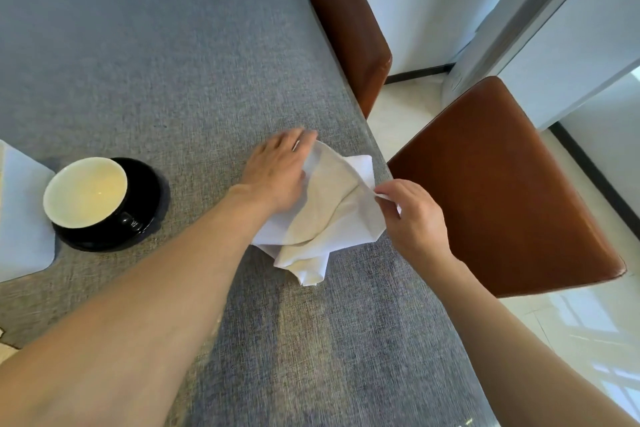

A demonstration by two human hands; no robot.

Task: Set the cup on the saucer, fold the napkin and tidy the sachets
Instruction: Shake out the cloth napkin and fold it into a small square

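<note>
A crumpled white napkin (325,215) lies near the right edge of the grey table (173,62). My left hand (280,173) rests flat on its left part, fingers reaching under a raised fold. My right hand (412,215) pinches the napkin's right corner between thumb and fingers, lifting it slightly. A black cup with a cream inside (88,192) stands on a black saucer (152,191) at the left. No sachets are visible.
A pale blue-grey placemat or sheet (24,218) lies at the left edge, partly under the saucer's side. Two brown leather chairs (502,191) (349,24) stand along the table's right side. The table edge runs just right of the napkin.
</note>
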